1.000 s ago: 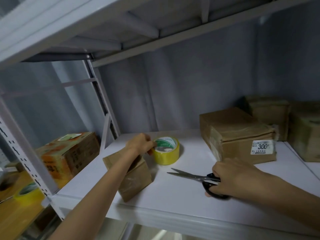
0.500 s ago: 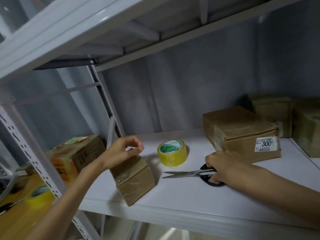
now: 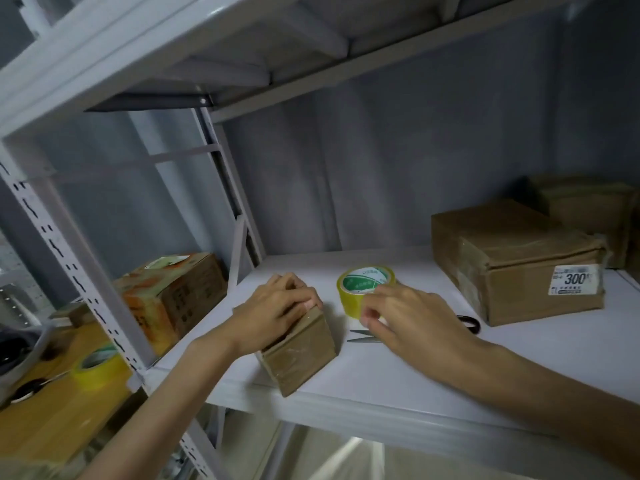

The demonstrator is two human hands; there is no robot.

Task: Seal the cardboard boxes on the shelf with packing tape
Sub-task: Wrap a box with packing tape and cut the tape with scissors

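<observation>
Head view shows a white shelf (image 3: 398, 382) of a grey metal rack, running from the lower centre to the right edge of the frame. Three cardboard boxes are plainly on it: one small taped box (image 3: 304, 355) at lower centre near the shelf's front edge, one larger box (image 3: 519, 261) with a white "300" label at right, and one more box (image 3: 588, 209) behind it toward the far right; a sliver of something brown at the right edge may be another, but I cannot tell. The left hand (image 3: 277, 315) lies on top of the small box, its fingers bent over the top edge and gripping it. One roll of yellow tape (image 3: 363, 287) with a green and white core stands on the shelf just right of that box, at the centre of the frame. The right hand (image 3: 408, 320) is against the roll's front right side, thumb and fingers drawn together as if pinching at its edge; whether they hold a tape end is too blurred to tell. One pair of scissors (image 3: 360, 336) lies on the shelf under the right hand, which hides its middle; the blade tips show to the left and a black handle loop to the right. At lower left, past the rack's slotted upright, a wooden worktop (image 3: 45, 420) carries a second yellow tape roll (image 3: 98, 367) and an orange printed carton (image 3: 173, 299).
</observation>
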